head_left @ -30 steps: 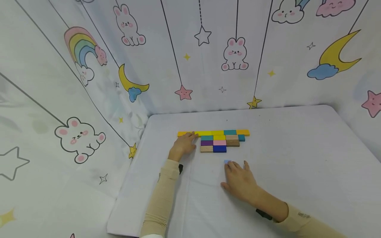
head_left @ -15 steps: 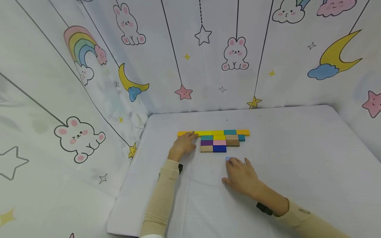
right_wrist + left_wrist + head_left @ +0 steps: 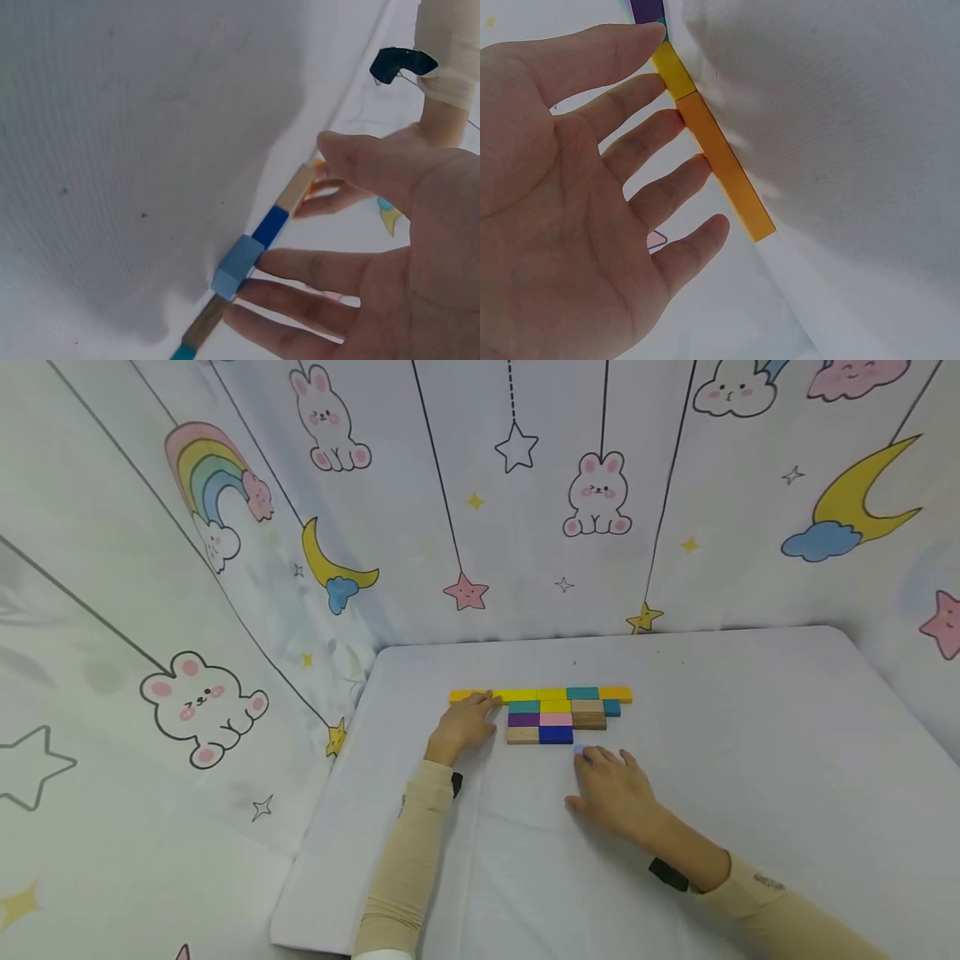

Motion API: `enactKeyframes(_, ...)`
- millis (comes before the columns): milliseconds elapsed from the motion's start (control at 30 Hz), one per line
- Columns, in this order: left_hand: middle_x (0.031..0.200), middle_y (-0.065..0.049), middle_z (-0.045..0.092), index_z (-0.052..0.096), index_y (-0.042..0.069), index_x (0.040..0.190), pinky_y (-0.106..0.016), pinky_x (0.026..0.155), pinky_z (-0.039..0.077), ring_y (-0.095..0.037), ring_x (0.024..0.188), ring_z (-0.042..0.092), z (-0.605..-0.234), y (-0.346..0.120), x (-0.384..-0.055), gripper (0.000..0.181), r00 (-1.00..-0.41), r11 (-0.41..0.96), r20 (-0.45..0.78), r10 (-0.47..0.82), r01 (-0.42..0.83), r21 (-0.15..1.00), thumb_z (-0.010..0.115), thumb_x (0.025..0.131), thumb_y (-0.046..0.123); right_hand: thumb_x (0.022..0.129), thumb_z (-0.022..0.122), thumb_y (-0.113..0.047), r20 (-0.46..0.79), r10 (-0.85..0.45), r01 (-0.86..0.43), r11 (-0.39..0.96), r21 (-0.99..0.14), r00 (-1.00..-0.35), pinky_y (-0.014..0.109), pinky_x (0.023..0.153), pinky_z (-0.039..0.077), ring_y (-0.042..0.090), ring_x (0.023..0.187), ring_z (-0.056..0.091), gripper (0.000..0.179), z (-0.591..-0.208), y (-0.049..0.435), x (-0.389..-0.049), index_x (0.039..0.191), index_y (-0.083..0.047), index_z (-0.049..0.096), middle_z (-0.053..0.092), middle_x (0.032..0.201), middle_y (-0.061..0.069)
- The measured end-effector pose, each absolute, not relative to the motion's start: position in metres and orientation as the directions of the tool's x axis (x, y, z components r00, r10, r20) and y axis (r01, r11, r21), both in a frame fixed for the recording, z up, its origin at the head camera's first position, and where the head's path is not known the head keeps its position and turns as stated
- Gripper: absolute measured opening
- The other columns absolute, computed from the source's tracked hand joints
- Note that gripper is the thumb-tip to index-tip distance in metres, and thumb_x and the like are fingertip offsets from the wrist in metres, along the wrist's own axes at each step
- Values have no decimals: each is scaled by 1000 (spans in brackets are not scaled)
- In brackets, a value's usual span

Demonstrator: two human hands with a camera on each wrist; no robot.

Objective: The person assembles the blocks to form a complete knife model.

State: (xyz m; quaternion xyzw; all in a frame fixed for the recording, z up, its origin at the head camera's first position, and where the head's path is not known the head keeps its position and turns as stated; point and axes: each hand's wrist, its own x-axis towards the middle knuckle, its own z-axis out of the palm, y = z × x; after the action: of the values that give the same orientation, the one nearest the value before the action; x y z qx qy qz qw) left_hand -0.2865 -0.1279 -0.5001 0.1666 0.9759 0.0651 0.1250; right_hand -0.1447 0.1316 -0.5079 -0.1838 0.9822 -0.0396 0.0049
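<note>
A light blue block (image 3: 238, 262) lies on the white tabletop under the fingertips of my right hand (image 3: 615, 785). Its fingers are fairly straight, and the thumb stands apart from the block. Just ahead and left of it sits a dark blue block (image 3: 556, 735), beside a pale wooden block (image 3: 523, 736) in the nearest row. My left hand (image 3: 465, 722) rests its straight fingertips along an orange block (image 3: 727, 165) and a yellow block (image 3: 676, 71) at the left of the longest, farthest row. The left thumb lies close to the ends of the shorter rows.
Purple (image 3: 523, 720), pink (image 3: 556, 720) and brown wooden (image 3: 589, 723) blocks fill the middle rows, with a small teal block (image 3: 612, 708) at the right. A cloth with printed cartoon rabbits (image 3: 597, 493) hangs behind the white table (image 3: 750, 735).
My right hand has slid the light blue block forward and slightly right, closer to the dark blue block. The left hand has stayed on the far row.
</note>
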Motion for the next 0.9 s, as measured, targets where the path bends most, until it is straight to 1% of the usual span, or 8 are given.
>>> enactKeyframes(267,170,-3,33,43,20,161,-49,123,34,-28,154,35,-498,-127,-286,58,-913,933,-217,346,311,179,61,106,26,88,81,-50,-12,-342,-341,938,-55,-940,70,113,37,41,137,52,75,-510,133,-156,141,-1,62,59,145,21)
enactKeyframes(500,170,-2,33,43,21,161,-49,123,34,-28,153,35,-499,-128,-286,59,-915,936,-219,339,305,173,61,106,27,89,80,-49,-30,-328,-326,944,-56,-944,70,117,32,43,143,47,75,-511,136,-162,146,-3,59,56,151,19)
enactKeyframes(900,169,-2,34,44,20,161,-48,124,34,-27,153,36,-500,-129,-286,58,-916,935,-205,345,314,166,61,105,27,89,80,-47,-6,-337,-336,941,-35,-942,70,116,34,43,142,47,75,-512,137,-169,146,-4,60,56,151,19)
